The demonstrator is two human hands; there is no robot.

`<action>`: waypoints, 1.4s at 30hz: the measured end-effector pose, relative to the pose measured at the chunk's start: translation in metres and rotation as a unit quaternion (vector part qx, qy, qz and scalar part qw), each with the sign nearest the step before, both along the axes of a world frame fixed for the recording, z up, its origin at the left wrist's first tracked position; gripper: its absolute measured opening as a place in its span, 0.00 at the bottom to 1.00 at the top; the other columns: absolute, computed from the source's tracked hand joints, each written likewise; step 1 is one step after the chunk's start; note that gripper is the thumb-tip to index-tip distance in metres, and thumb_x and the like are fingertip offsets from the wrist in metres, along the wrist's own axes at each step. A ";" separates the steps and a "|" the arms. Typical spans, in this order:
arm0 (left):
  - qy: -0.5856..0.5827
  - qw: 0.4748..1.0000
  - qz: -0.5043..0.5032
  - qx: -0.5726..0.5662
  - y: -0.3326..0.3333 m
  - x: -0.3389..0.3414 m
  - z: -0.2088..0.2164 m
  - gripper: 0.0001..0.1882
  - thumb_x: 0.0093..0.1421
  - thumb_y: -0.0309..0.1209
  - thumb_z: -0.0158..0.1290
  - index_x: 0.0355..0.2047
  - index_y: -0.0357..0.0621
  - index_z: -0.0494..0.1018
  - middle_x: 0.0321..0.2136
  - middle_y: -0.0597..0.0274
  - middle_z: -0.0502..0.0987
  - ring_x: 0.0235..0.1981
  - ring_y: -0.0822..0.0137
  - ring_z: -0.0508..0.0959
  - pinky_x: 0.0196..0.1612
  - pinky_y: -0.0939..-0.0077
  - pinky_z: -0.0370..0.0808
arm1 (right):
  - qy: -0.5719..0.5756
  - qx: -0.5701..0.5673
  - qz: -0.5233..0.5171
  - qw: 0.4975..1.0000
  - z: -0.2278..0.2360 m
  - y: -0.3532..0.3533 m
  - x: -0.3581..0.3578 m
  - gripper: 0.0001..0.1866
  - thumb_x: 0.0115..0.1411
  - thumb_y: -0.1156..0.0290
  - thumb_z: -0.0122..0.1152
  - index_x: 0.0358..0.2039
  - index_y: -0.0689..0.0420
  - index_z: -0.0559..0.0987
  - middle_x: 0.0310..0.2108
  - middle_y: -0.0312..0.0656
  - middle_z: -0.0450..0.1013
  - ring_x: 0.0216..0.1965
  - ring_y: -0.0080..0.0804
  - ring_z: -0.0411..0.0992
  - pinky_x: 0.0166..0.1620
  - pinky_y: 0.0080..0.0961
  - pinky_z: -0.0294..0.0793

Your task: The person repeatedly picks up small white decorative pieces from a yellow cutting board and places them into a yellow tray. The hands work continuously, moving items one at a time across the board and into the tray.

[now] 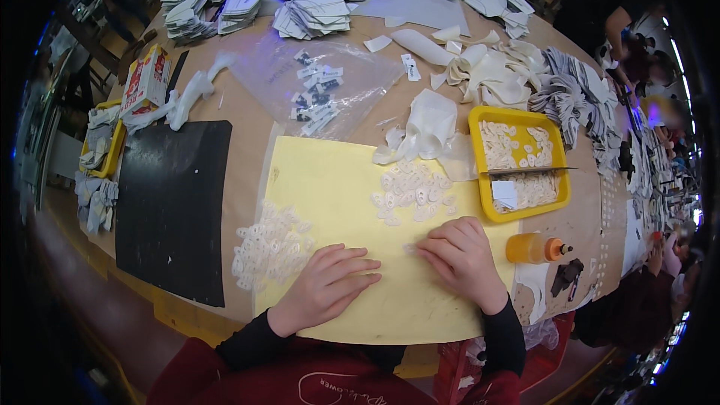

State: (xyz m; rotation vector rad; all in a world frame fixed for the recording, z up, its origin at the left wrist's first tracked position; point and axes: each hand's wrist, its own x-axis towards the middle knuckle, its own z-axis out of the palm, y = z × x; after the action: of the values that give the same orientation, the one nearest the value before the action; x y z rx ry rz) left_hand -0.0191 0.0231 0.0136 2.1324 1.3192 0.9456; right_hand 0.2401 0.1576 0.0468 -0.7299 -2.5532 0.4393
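From my end, R hand (463,261) is drawn in narrow, tips right by a small pale pc (409,248) approx mid-sheet; can't tell if it's pinched or just touched. Pc lies directly L of those tips, so R hand is nearer; its long axis is too blurred to call. L hand (326,289) is loosely spread, palm down, nothing visible in it, w/ L pile (266,247) just beyond, straddling the yellow sheet (334,187)'s left edge. R pile (411,191) sits farther up, twd its far right corner, nr the yellow tray (517,215).
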 end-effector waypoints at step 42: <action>0.007 1.000 0.017 -0.006 0.002 0.007 -0.001 0.15 0.61 0.25 0.61 0.49 0.51 0.84 0.54 0.67 0.81 0.60 0.60 0.77 0.67 0.52 0.67 | -0.055 -0.066 -0.006 0.996 -0.020 0.008 0.004 0.13 0.57 0.63 0.73 0.35 0.53 0.78 0.38 0.37 0.72 0.45 0.40 0.71 0.49 0.37 0.70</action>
State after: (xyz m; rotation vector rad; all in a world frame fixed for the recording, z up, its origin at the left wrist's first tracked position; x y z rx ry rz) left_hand -0.0120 0.0246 0.0125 2.1176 1.3684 0.9343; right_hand 0.2441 0.1652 0.0267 -0.8389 -2.6401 0.5835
